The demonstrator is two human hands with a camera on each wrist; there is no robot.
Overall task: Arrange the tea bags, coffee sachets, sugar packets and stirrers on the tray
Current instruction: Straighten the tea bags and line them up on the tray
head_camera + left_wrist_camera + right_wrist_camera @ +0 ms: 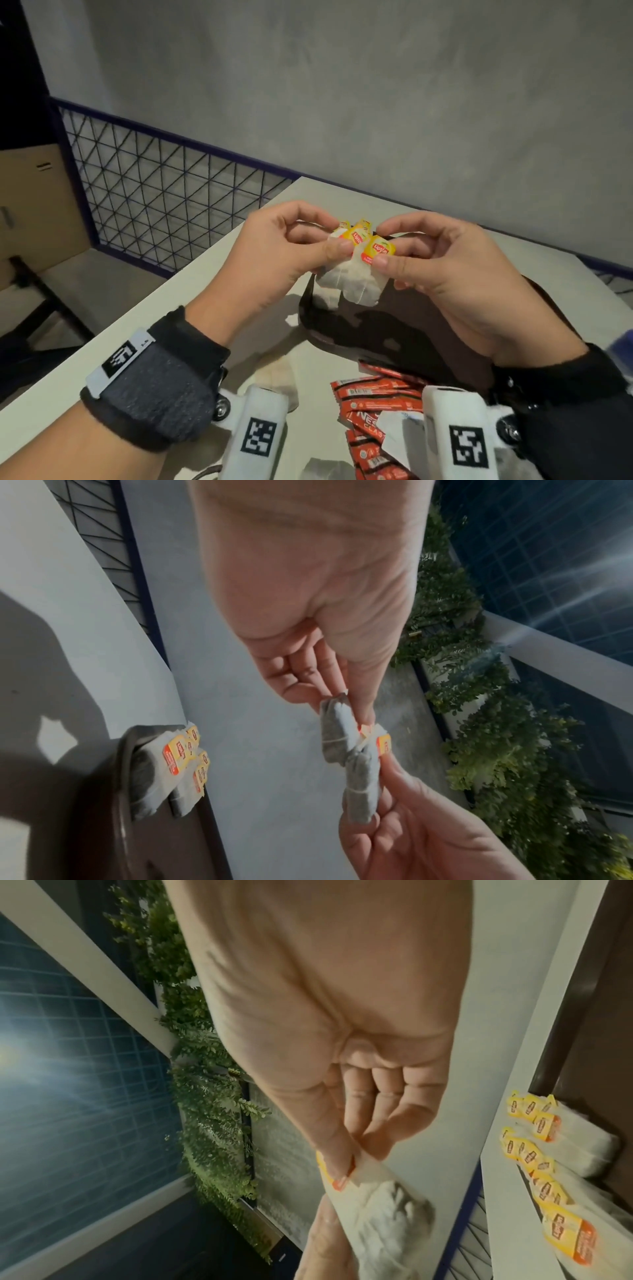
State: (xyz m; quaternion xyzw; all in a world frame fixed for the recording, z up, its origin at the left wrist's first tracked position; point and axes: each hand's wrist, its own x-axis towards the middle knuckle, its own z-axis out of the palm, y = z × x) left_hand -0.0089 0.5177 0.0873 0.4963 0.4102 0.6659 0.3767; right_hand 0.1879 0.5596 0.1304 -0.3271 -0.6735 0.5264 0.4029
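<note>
Both hands hold one bunch of tea bags [349,277] with yellow tags just above the far left corner of the dark brown tray [404,329]. My left hand [334,234] pinches the bunch at the tags from the left. My right hand [383,245] pinches it from the right. In the left wrist view my left hand [356,712] grips the hanging tea bags [337,734]. More tea bags [171,764] lie on the tray [113,818]. In the right wrist view my right hand [352,1156] pinches a tag, and a row of tea bags [548,1153] lies on the tray [582,993].
Red coffee sachets [376,401] lie piled on the white table [212,294] near me, with a white paper packet [394,435] on them. Loose tea bags [274,377] lie left of the sachets. The table's left edge runs beside a mesh railing [164,205] and a cardboard box [34,205].
</note>
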